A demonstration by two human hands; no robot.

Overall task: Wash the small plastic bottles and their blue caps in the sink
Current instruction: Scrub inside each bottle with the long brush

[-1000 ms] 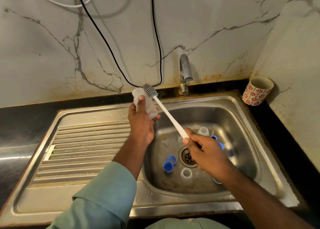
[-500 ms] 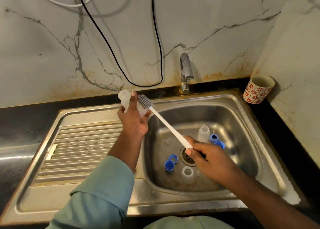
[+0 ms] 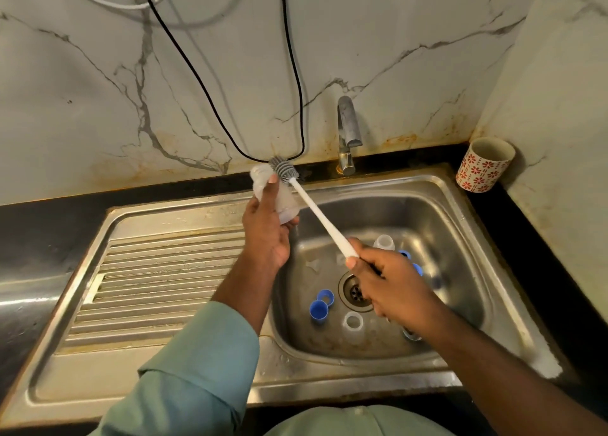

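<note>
- The step in hand looks like scrubbing one bottle: the left hand (image 3: 266,234) holds a small clear bottle (image 3: 274,193) up over the rim between the drainboard and the basin, its fingers curled round the body with the thumb along the side.
- The right hand (image 3: 391,284) grips the lower end of a white brush (image 3: 316,211), fingers wrapped round the handle. The grey bristle head sits just beside the bottle's upper end, outside it as far as I can tell.
- The next move, I judge, calls for lining the bristle head up with the bottle's mouth and pushing it in, while the left hand keeps the bottle steady.
- Much of the task seems left: in the sink (image 3: 460,238) a second bottle (image 3: 384,242) stands behind the right hand, and a third bottle (image 3: 353,324) sits near the drain with its mouth up.
- Two blue caps (image 3: 320,306) lie touching one another left of the drain. More blue shows at the right hand's far edge, likely further caps, mostly covered.
- The tap (image 3: 347,132) shows no running water.
- Hard to make out: the held bottle is blurred, so which end is its mouth is unclear. The right wrist hides something small on the basin floor. A patterned cup (image 3: 483,165) stands on the dark desk in the corner.
</note>
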